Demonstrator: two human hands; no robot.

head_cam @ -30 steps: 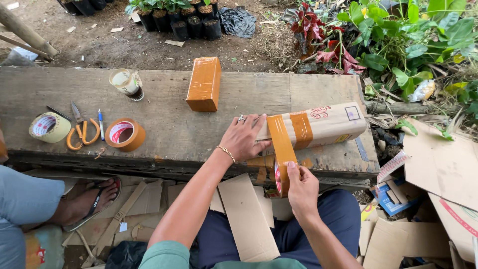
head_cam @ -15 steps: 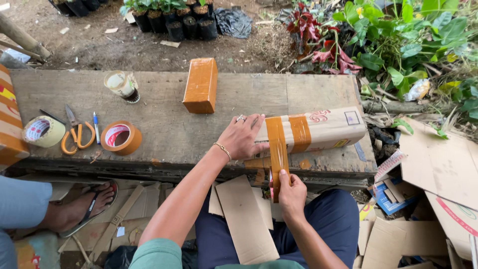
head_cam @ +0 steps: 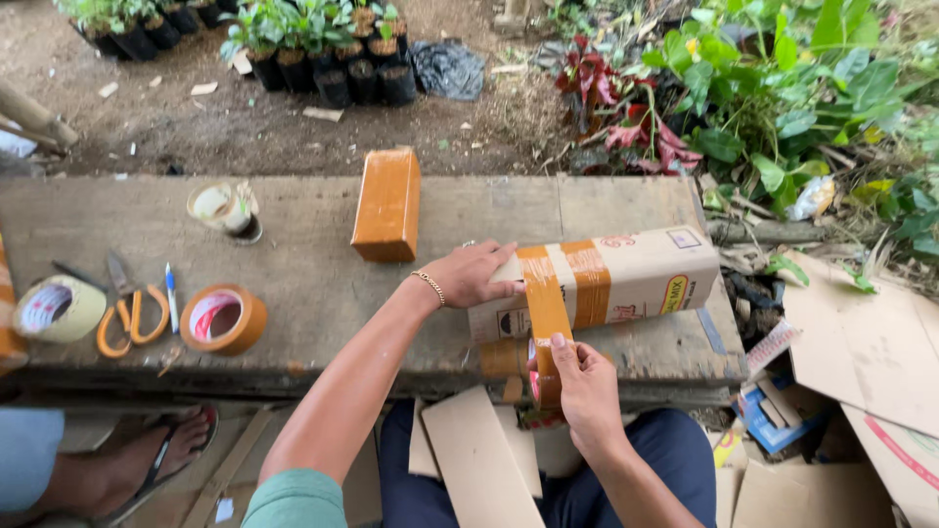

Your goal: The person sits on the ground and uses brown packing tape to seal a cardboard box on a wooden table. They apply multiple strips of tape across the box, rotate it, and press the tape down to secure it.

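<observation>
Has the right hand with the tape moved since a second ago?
Yes. The right hand has pulled the brown tape strip down, from level with the bench's front edge to below it.

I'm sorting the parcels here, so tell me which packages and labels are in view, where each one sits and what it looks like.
Cardboard box: bench's right end, long, tan, orange tape bands, held by left hand.
Label: box's far right corner, small, pale rectangle.
Taped parcel: bench middle, blocky, fully orange-brown.
Tape strip: orange, pulled down by right hand.
</observation>
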